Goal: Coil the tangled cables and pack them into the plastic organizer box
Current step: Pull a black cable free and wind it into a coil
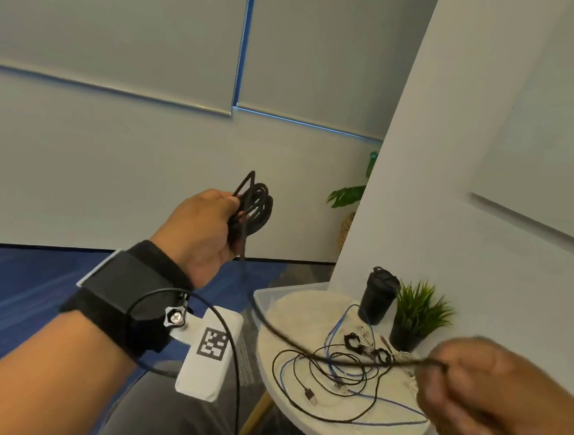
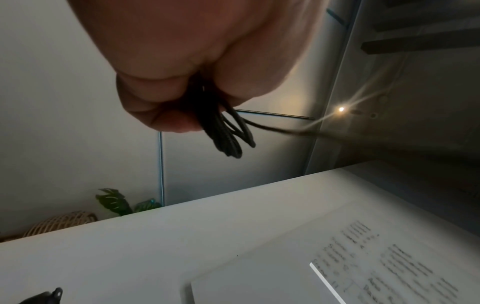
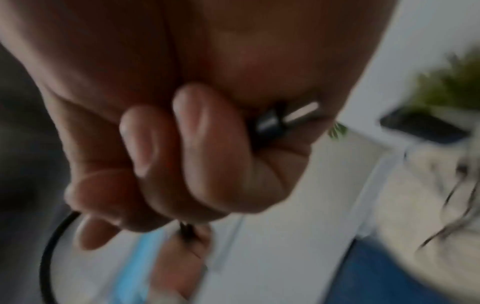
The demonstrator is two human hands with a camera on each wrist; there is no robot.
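Risk: coil slip and snagging while winding the black braided cable (image 1: 314,350)

Left hand (image 1: 198,230) clenched around the wound loops (image 1: 254,205), held up well clear of the round pale side table (image 1: 287,413); right hand (image 1: 495,401) pinching the free plug end (image 3: 288,119). Slack run crossing over the tangled black and blue cables (image 1: 340,376) near the table's front edge: likely to catch and drag them off. Clear plastic organizer box (image 1: 267,294) at the table's left edge
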